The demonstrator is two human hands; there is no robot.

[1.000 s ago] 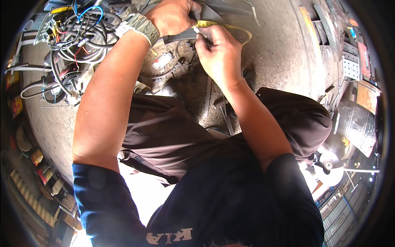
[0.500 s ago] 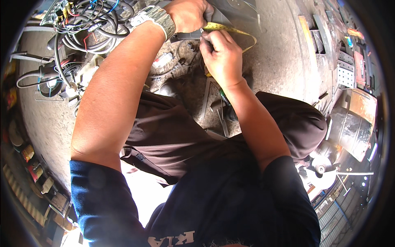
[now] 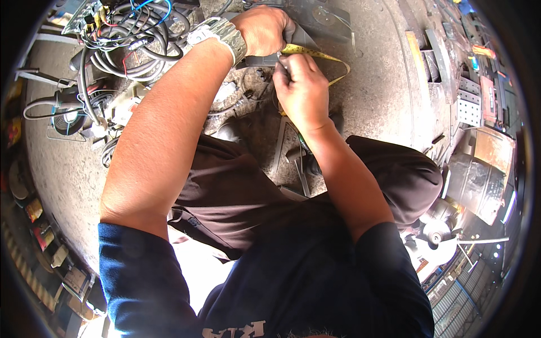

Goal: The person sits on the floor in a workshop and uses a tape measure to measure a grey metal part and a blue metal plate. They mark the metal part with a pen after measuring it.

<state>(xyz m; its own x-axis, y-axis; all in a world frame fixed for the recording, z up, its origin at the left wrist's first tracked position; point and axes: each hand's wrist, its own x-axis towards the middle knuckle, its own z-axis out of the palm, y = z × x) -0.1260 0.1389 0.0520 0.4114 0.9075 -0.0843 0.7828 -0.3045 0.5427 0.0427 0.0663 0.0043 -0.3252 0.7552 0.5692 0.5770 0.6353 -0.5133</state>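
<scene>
My left hand (image 3: 262, 32) is curled over a grey metal piece (image 3: 256, 60) at the top middle, its thumb side against the end of a yellow tape measure (image 3: 310, 52). The tape's blade bends in a loop to the right and runs back behind my right hand (image 3: 304, 90). My right hand is closed in a pinch close to the tape's end, fingertips near the metal's edge. What lies in the pinch is too small to make out. Flat grey sheet metal (image 3: 329, 25) extends beyond both hands.
Coiled cables (image 3: 138, 48) lie at the upper left beside an angle grinder (image 3: 73, 101). Thin metal strips (image 3: 282, 141) lie on the floor between my legs. Metal offcuts and a perforated plate (image 3: 469, 101) are along the right. A round-headed machine (image 3: 437, 232) stands by my right knee.
Both hands and the metal sit slightly lower in the picture, while the tape keeps nearly the same loop. My left forearm has shifted a little to the right.
</scene>
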